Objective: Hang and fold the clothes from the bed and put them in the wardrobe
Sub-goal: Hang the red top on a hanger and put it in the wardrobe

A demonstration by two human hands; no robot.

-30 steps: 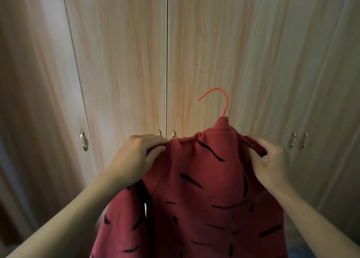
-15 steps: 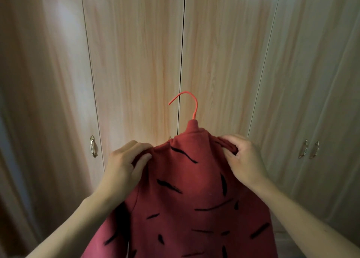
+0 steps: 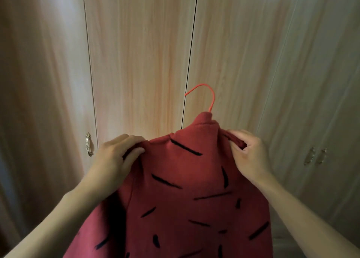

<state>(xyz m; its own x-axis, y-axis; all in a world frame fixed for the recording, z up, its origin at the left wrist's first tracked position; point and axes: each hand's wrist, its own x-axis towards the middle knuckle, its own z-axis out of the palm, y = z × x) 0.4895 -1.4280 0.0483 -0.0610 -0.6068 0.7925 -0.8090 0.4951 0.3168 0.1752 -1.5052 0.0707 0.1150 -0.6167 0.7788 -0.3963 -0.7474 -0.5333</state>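
Closed wardrobe doors [image 3: 140, 62] of pale wood-grain fill the whole background, split by dark vertical seams. One ornate metal handle [image 3: 88, 144] shows at the left edge of a door; a pair of handles [image 3: 316, 156] sits further right, blurred.

We hold a red sweater [image 3: 181, 195] up in front of those doors, roughly centre frame. Fabric is dark red with short black dash marks scattered over it. High collar points up. A red hanger hook [image 3: 208, 96] rises out of the collar, its curve opening to the left, in front of the seam between two doors. We cannot tell whether the hook touches the door. Rest of the hanger is hidden inside the garment.

Our left hand [image 3: 115, 160] grips the sweater's left shoulder: fingers curled over the top edge, thumb pressed against the front of the cloth, fabric pinched between them. Our right hand [image 3: 251, 156] grips the right shoulder likewise, fingers bent and closed around a bunched fold near the collar. Both forearms are bare and come in from the lower corners.

Sweater body hangs down from the shoulders and runs off the bottom of the frame. Left sleeve area falls in shadow beneath the left wrist.
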